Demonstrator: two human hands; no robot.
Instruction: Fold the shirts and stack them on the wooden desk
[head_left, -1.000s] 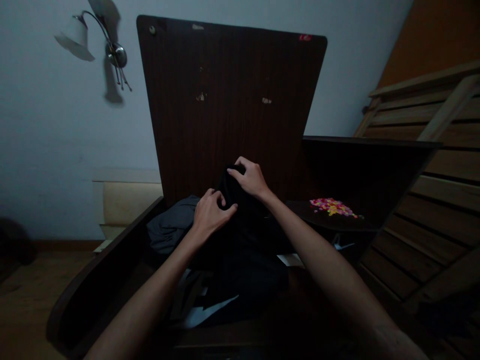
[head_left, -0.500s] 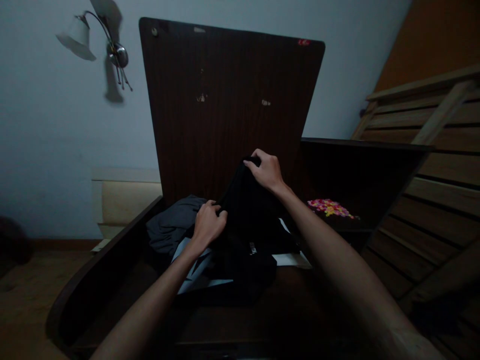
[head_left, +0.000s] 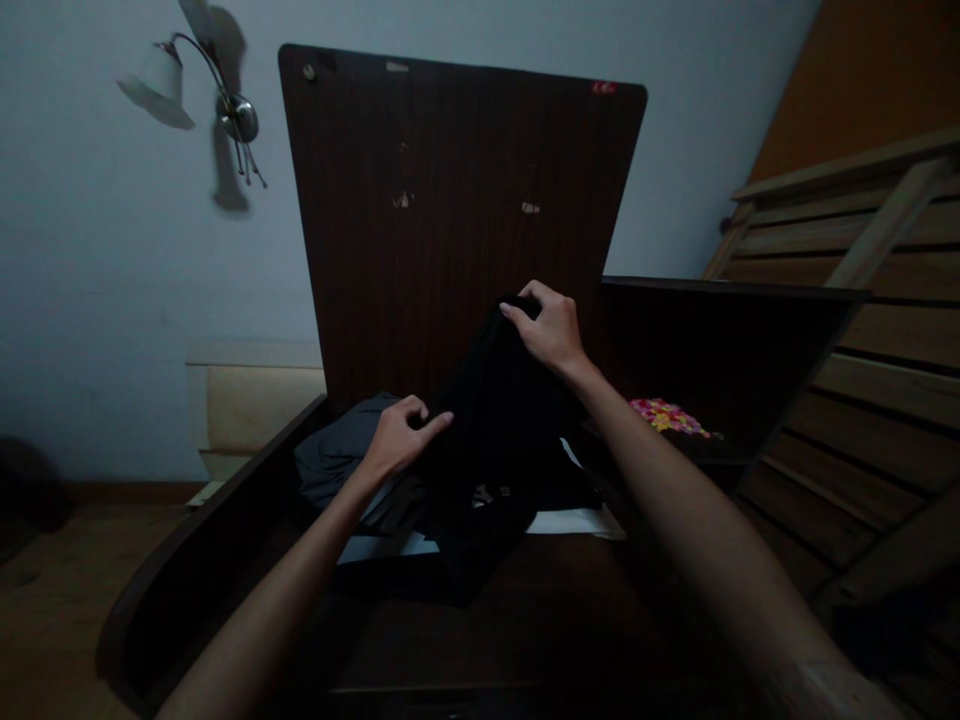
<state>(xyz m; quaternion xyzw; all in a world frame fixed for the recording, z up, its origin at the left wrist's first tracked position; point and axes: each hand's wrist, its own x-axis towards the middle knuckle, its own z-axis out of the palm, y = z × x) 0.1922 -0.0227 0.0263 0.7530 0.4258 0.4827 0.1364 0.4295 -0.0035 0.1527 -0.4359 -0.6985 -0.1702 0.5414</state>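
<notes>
A black garment [head_left: 495, 420], perhaps a shirt, is stretched upward between my hands, with a small pale print low on it. My right hand [head_left: 551, 325] pinches its raised top edge between thumb and fingers. Lower and to the left, my left hand [head_left: 401, 435] has curled fingers at the cloth's left edge, the thumb pointing right across it; the fingertips are partly hidden. A bundled dark grey cloth [head_left: 337, 450] lies just left of that hand. Under the black fabric, white sheet-like pieces [head_left: 574, 521] show.
The garment is over a dark wooden cabinet [head_left: 525, 630] with a raised panel [head_left: 465, 180] behind it. Right of it is a dark compartment with a pink and yellow flower-like cluster [head_left: 671, 416]. A slatted wooden frame [head_left: 885, 400] leans at right; a wall lamp [head_left: 161, 90] hangs upper left.
My right hand has risen slightly and moved right with the garment's edge. My left hand has shifted a little left, its thumb now more extended. The lower cloth has spread leftward over the white pieces.
</notes>
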